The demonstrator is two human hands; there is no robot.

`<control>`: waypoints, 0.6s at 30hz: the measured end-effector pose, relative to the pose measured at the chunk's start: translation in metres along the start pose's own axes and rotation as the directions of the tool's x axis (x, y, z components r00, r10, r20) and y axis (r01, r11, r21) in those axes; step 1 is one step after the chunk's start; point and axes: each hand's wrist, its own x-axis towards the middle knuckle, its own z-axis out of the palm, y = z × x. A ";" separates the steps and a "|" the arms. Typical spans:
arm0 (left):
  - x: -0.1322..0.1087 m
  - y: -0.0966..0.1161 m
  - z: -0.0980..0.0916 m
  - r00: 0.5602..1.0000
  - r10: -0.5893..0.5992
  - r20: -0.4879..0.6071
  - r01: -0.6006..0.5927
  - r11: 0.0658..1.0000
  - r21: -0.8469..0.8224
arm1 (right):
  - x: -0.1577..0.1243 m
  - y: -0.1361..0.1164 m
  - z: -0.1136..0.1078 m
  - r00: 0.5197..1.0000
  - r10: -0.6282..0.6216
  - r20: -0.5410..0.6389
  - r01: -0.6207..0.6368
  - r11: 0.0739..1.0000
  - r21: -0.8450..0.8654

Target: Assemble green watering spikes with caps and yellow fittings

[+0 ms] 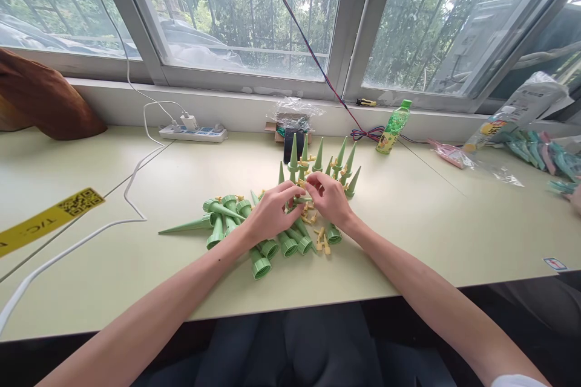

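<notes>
My left hand [275, 211] is closed on a green plastic watering spike, mostly covered by the fingers. Close beside it, my right hand [330, 196] pinches a small yellow valve [301, 183] against that spike; the exact contact is hidden by the fingertips. Behind both hands, several green spikes [319, 156] stand points up, with yellow valves on their sides. A pile of loose green spikes [218, 224] lies to the left and under my left wrist, open threaded ends showing. Loose yellow valves [323, 242] are scattered below my right hand.
A power strip [195, 133] with a white cable lies at the back left. A phone [294, 146] leans on a small box behind the spikes. A green drink bottle [394, 127] stands right of them. Bagged items [531, 151] and another person's hand [576, 198] are far right.
</notes>
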 end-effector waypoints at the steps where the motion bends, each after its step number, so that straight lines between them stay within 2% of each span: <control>1: 0.000 -0.001 0.000 1.000 -0.009 -0.003 0.009 1.000 -0.002 | 0.000 0.000 0.000 1.000 0.000 -0.002 0.000 1.000 0.002; 5: 0.002 -0.002 0.000 0.997 -0.061 -0.050 0.062 0.998 -0.001 | 0.000 0.000 0.000 1.000 0.010 -0.004 -0.010 1.000 0.016; 9: 0.004 -0.001 0.000 0.978 -0.167 -0.128 0.162 0.986 -0.043 | -0.001 0.000 0.001 0.999 0.030 -0.010 -0.030 0.998 0.055; 18: 0.007 -0.001 -0.005 0.861 -0.386 -0.331 0.337 0.921 -0.197 | -0.001 -0.003 0.001 0.999 -0.031 -0.013 0.032 0.998 0.049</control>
